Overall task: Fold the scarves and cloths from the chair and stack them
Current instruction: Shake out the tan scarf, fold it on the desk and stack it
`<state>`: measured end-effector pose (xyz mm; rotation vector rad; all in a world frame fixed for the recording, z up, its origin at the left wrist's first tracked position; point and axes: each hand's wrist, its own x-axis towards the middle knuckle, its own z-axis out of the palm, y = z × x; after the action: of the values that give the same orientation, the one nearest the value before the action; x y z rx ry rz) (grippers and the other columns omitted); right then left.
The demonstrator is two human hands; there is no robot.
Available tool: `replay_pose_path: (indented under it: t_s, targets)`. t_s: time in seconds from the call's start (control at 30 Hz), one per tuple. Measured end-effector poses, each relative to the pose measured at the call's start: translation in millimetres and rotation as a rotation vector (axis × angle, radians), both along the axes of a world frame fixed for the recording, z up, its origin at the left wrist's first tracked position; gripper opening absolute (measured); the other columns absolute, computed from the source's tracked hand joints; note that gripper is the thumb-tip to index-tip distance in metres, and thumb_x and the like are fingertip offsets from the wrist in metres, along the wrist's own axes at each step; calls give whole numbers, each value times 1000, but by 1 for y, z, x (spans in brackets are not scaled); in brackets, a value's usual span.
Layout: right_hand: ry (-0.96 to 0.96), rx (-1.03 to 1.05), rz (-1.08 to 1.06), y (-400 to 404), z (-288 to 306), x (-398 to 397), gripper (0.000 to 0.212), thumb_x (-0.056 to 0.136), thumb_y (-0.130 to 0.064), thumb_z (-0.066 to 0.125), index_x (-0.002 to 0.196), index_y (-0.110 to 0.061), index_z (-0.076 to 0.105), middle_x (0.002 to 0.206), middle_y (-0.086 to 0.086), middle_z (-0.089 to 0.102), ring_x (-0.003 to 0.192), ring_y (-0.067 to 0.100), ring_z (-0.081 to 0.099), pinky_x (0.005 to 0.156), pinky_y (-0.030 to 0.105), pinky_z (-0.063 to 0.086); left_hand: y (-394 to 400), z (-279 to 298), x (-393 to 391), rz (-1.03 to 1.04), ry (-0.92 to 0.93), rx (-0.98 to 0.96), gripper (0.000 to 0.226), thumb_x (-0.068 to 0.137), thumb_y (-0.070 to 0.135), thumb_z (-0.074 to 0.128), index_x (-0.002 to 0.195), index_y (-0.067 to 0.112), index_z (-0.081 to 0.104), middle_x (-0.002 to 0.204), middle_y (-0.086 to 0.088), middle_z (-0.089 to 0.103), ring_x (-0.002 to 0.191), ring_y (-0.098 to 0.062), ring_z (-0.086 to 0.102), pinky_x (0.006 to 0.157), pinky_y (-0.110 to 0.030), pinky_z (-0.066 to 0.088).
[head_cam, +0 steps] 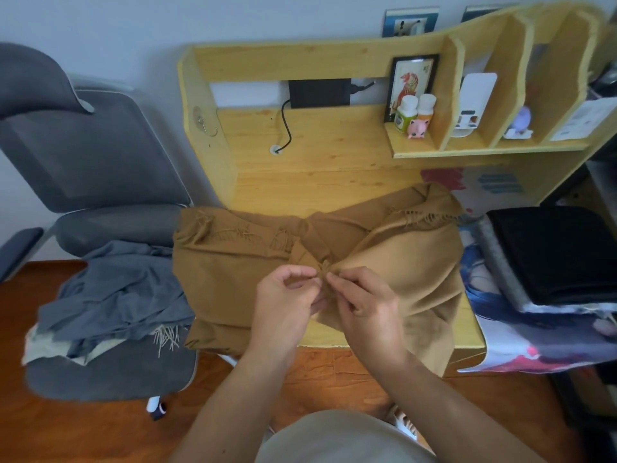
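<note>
pinching matched corners of the fringed mustard-brown woven scarf (233, 272) together, left hand (283, 302) and right hand (364, 302) touching, probably to square a fold over the pale wooden desk (317, 168).

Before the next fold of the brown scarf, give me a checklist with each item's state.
1. Left hand pinches the brown scarf: ok.
2. Right hand pinches it beside the left: ok.
3. Scarf lying flat on the desk: not ok, bunched and hanging over the front edge.
4. Fringe ends aligned: not ok.
5. Chair emptied: not ok, grey cloth and a pale one under it remain.
6. Firmness of each grip: cannot tell.
</note>
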<state>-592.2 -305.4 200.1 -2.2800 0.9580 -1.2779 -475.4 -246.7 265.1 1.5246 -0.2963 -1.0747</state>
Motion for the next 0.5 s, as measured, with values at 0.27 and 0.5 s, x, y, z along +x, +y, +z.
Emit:
replay_pose_path:
  t_s: [0.27,0.5]
  targets:
    - [94,-82,103,-3,2,4,22,99,-2,54,108,1,74,96,12,63,85,25,63,71,37,55,-6,14,5,-48,-45,39,9,93,4,71,102,8,71,89,-13,78,86,-26,78,83,-41,63]
    - [167,-97,270,-22,47,29,41,94,0,49,134,3,59,120,16,56,111,31,58,92,40,51,-34,62,37,-46,-289,1,15,89,-1,69,96,10,75,89,-14,75,75,-22,74,75,-35,62]
